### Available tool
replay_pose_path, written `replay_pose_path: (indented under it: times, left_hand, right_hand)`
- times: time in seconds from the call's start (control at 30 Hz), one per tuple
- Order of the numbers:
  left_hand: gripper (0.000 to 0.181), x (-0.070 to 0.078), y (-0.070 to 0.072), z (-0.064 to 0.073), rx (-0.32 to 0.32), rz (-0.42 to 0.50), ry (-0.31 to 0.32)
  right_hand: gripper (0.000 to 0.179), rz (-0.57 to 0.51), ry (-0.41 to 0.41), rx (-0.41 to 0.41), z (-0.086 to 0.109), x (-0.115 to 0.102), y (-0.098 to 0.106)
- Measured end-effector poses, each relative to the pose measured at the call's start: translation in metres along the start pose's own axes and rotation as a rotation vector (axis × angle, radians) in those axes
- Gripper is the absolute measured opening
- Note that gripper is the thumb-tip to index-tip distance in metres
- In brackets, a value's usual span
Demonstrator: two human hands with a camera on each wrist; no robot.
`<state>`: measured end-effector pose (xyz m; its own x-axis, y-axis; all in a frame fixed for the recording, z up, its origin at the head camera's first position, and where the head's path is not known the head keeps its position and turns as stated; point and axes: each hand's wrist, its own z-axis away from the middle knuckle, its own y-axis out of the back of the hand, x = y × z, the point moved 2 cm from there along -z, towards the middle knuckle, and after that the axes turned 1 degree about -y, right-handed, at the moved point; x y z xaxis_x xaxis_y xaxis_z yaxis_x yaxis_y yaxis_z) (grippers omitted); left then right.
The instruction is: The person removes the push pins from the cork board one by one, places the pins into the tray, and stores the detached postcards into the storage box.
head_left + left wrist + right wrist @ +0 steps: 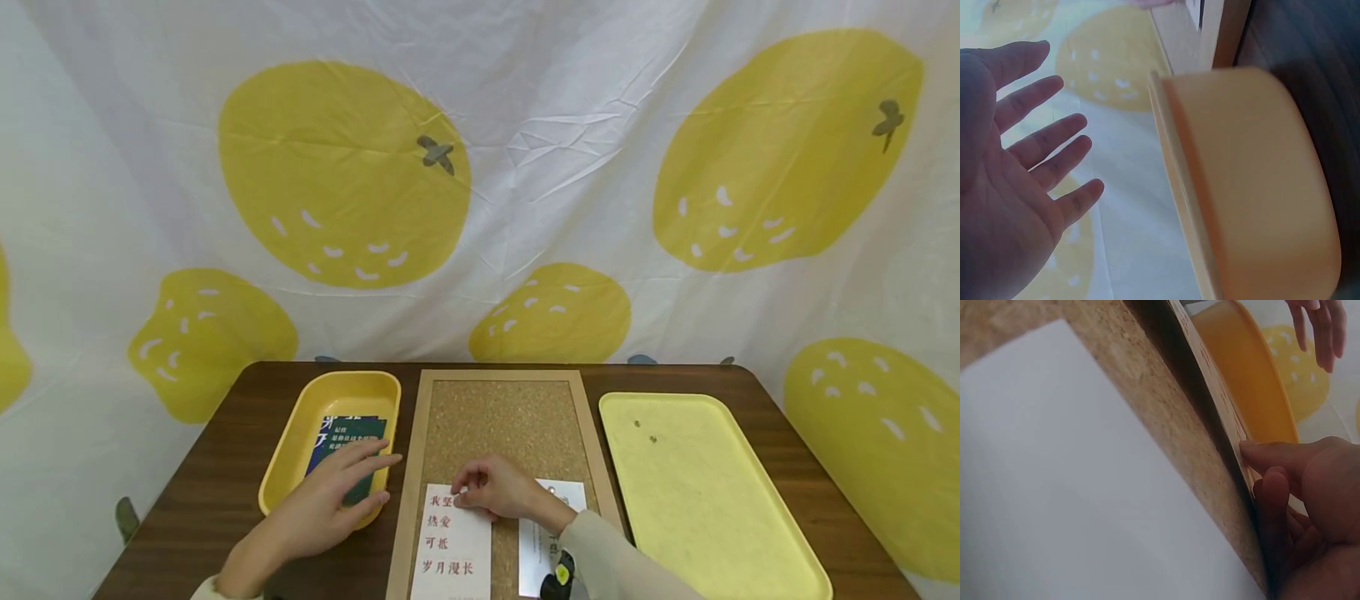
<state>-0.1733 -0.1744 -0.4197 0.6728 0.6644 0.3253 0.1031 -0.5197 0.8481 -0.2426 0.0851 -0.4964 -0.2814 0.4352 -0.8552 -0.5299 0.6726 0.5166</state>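
Note:
My right hand (491, 487) pinches a white card (450, 550) with red Chinese characters near its upper right corner. In the right wrist view this card (1213, 381) stands edge-on, a dark gap between it and the cork board (502, 425). A second, pale card (531, 550) with grey characters lies on the board's right part, partly behind my right forearm. My left hand (318, 504), fingers spread and holding nothing, hovers over the near part of a yellow basin (300, 425). Dark green and blue cards (360, 427) lie in the basin, partly hidden by that hand.
To the board's right, a pale yellow tray (705, 492) has two small metallic bits (652, 439) near its far left corner. Everything stands on a dark wood table (180, 508). A lemon-print curtain (540, 167) hangs behind the table.

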Motion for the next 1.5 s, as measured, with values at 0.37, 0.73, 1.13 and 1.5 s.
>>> replay_pose_path:
  times: [0.37, 0.73, 1.13, 1.5]
  left_hand:
    - [0.039, 0.015, -0.014, -0.007, -0.154, 0.030, -0.037]
    - [0.038, 0.032, -0.028, -0.009, -0.283, 0.078, -0.119]
    - [0.045, 0.038, -0.049, -0.006, -0.521, 0.149, -0.066]
    - [0.047, 0.041, -0.065, 0.000, -0.545, 0.172, -0.183]
  right_hand:
    - [0.004, -0.016, -0.008, -0.010, -0.001, 0.001, 0.000]
    - [0.004, -0.016, -0.005, -0.010, -0.001, 0.002, 0.000]
    - [0.004, -0.014, -0.017, -0.012, -0.001, 0.003, 0.000]
    - [0.004, -0.016, -0.030, -0.011, 0.000, 0.003, 0.000]
